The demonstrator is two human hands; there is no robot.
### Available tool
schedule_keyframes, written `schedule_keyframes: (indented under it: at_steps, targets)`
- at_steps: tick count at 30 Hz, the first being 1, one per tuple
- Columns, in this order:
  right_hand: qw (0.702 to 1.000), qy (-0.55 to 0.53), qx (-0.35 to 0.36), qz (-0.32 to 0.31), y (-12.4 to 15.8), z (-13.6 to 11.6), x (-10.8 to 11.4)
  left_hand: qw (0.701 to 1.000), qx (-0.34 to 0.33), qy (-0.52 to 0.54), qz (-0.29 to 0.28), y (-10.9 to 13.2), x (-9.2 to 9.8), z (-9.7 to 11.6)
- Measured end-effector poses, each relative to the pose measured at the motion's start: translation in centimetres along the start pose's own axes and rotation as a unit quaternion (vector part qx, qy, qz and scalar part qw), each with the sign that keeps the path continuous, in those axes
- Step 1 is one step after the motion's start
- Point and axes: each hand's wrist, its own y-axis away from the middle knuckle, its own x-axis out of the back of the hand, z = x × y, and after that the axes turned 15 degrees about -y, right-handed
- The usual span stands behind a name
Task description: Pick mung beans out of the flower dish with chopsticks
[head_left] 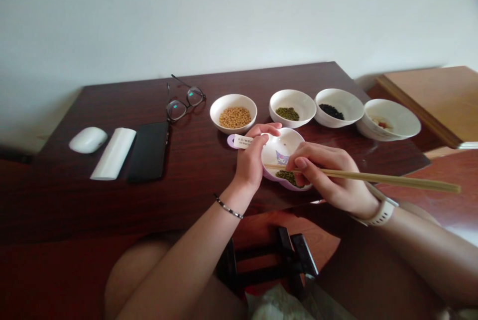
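My left hand (254, 153) grips the side of a small lilac-and-white bowl (286, 137) with a cartoon figure inside, tilted toward me. Its lilac handle (231, 141), bearing a white label, sticks out to the left. Green beans (286, 176) lie gathered at the bowl's near side, with a speck or two higher up. My right hand (324, 173) is closed around wooden chopsticks (392, 178), whose tips reach into the bowl above the beans. Part of the bowl's right side is hidden behind my right fingers.
Behind stand white bowls of yellow soybeans (233, 128), green beans (287, 120), black grains (331, 116) and pale pieces with something reddish (403, 131). Leftward lie eyeglasses (186, 103), a black phone (147, 153), a white bar-shaped object (113, 155) and a rounded white object (88, 139).
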Motion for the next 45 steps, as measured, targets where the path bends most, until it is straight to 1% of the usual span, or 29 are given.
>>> schedule_keyframes:
  at_steps: [9, 17, 25, 29, 34, 45]
  targets:
    - [0.999, 0.020, 0.036, -0.007, -0.18, -0.46, -0.53, 1.000, 0.001, -0.012, -0.004, 0.03, -0.01, -0.08]
    - [0.998, 0.035, 0.038, -0.021, -0.06, -0.40, -0.71, 1.000, 0.004, -0.008, -0.007, 0.21, -0.25, 0.45]
    - [0.999, 0.045, 0.020, -0.017, 0.00, -0.37, -0.65, 1.000, 0.002, -0.014, -0.001, 0.16, -0.23, 0.40]
    - [0.999, 0.039, 0.026, -0.019, 0.12, -0.32, -0.71, 1.000, 0.002, -0.013, -0.002, 0.23, -0.23, 0.54]
    - [0.999, 0.026, 0.032, -0.019, 0.14, -0.38, -0.78, 1.000, -0.014, -0.027, 0.003, 0.37, -0.20, 0.74]
    - [0.998, 0.036, 0.036, -0.024, 0.15, -0.43, -0.73, 1.000, -0.012, -0.028, 0.006, 0.33, -0.21, 0.67]
